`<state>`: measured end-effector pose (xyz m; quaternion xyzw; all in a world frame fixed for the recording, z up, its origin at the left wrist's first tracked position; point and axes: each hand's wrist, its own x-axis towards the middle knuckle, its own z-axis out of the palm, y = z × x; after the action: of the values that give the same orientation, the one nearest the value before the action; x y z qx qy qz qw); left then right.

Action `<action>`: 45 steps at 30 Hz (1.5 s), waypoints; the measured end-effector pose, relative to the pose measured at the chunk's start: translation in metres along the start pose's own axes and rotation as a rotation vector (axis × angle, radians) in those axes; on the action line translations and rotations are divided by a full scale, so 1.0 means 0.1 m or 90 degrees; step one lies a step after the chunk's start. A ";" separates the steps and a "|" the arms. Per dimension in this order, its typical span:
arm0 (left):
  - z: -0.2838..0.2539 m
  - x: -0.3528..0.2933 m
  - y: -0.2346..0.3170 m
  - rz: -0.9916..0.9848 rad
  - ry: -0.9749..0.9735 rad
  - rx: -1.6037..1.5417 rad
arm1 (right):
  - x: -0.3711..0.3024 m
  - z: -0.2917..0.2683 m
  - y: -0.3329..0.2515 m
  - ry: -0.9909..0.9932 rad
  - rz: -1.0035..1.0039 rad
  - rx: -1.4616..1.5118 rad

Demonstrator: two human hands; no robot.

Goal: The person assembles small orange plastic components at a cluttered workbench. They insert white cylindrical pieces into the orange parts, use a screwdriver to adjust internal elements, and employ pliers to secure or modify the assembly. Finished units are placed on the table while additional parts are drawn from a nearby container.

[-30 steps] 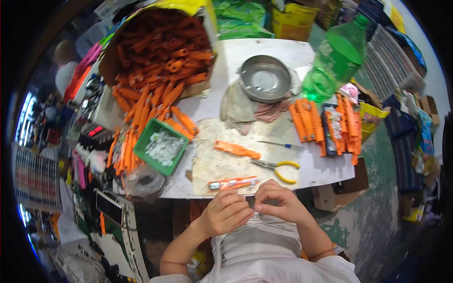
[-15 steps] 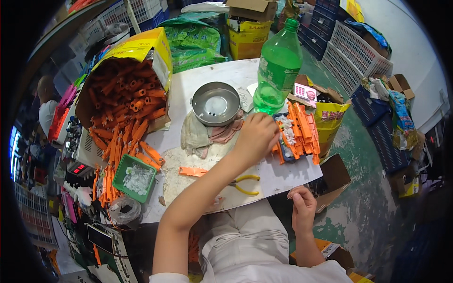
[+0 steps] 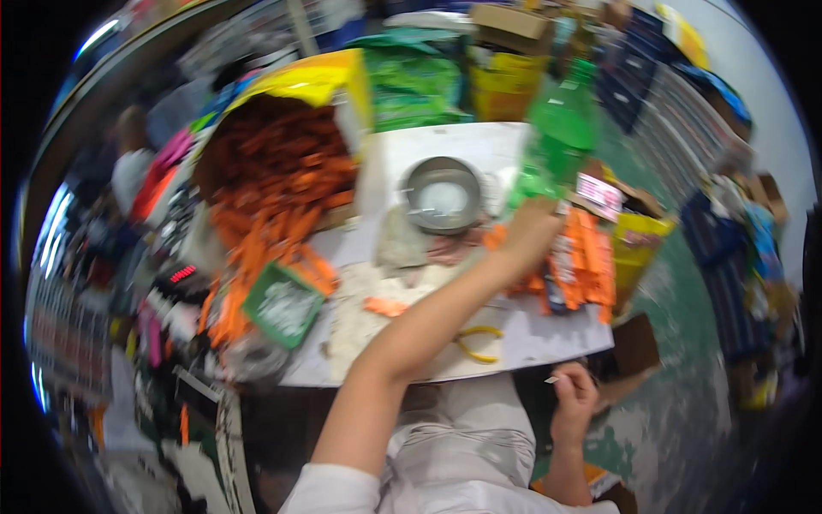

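My left arm reaches across the table to the right. My left hand [image 3: 541, 219] is over the far-left side of a stack of orange plastic parts [image 3: 584, 261], beside the green bottle [image 3: 561, 128]. Its fingers are blurred and partly hidden, so any hold is unclear; an orange part [image 3: 494, 236] shows just left of the wrist. Off the table's front right edge, my right hand [image 3: 575, 396] is closed, with a tiny white piece [image 3: 552, 379] at its fingertips. Under my left forearm lie a single orange part [image 3: 385, 306] and yellow-handled pliers [image 3: 479, 344], partly covered.
A metal bowl [image 3: 443, 195] sits beside a rag [image 3: 401, 240]. On the left, a yellow sack [image 3: 349, 77] spills orange parts [image 3: 278, 167] near a green tray [image 3: 272, 331] of white pieces. An open carton [image 3: 638, 347] stands beyond the right edge.
The view has swung, so the scene sits further right and is blurred. My left hand has shifted toward the far side of the orange stack. The right hand stays closed off the table edge.
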<state>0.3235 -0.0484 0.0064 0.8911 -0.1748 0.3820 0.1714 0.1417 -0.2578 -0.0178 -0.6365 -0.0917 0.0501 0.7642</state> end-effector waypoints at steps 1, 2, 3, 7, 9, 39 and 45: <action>-0.16 0.00 0.04 0.002 -0.022 0.008 | 0.00 -0.01 0.03 0.004 0.007 0.002; -0.38 -0.07 0.09 -0.002 -0.033 0.016 | -0.01 -0.01 0.09 0.003 0.014 0.010; -0.61 -0.15 0.17 -0.001 -0.026 0.018 | -0.02 -0.01 0.14 0.011 0.019 0.010; -1.65 -0.59 0.40 -0.072 0.101 -0.219 | 0.00 0.10 0.19 -0.007 0.037 -0.004; -2.41 -0.88 0.58 -0.166 0.178 -0.340 | 0.01 0.19 0.18 -0.023 0.035 0.002; -2.88 -1.68 1.46 0.747 0.607 -0.632 | 0.33 1.26 0.69 -0.041 -0.240 -0.111; -2.66 -1.77 1.37 0.473 0.573 -0.537 | 0.35 1.26 0.69 -0.023 -0.194 -0.086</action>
<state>-0.0166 -0.0207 0.0714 0.3865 -0.5117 0.6454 0.4151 0.1534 -0.1173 -0.0608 -0.6642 -0.2041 -0.0610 0.7166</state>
